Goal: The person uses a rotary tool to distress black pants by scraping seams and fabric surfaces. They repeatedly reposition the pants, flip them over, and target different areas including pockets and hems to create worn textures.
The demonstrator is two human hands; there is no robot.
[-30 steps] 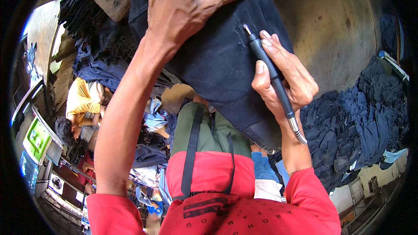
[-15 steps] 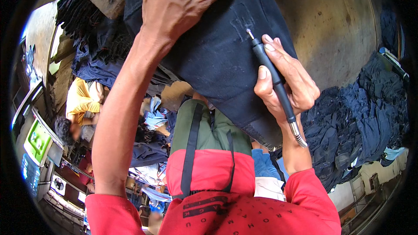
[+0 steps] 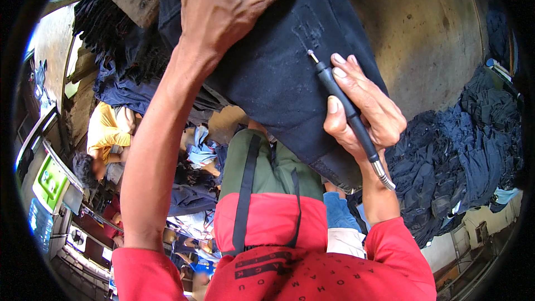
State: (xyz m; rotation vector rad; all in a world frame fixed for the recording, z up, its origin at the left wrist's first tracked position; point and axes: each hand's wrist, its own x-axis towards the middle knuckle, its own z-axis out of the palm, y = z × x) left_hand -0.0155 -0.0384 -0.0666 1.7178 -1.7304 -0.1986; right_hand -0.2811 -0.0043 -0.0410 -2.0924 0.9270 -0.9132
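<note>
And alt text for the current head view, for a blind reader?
A right hand holds a black pen-like tool, its tip by a scuffed patch on dark cloth; the left hand rests farther up the cloth. Dark garments are heaped at right; someone in yellow is at left.

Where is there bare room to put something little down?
The widest bare patch is the brown board, between the dark cloth and the clothes pile. A small hand might pass over the dark cloth, between the left hand and the tool. It's crowded on the clothes pile and among the black cloths at left.
</note>
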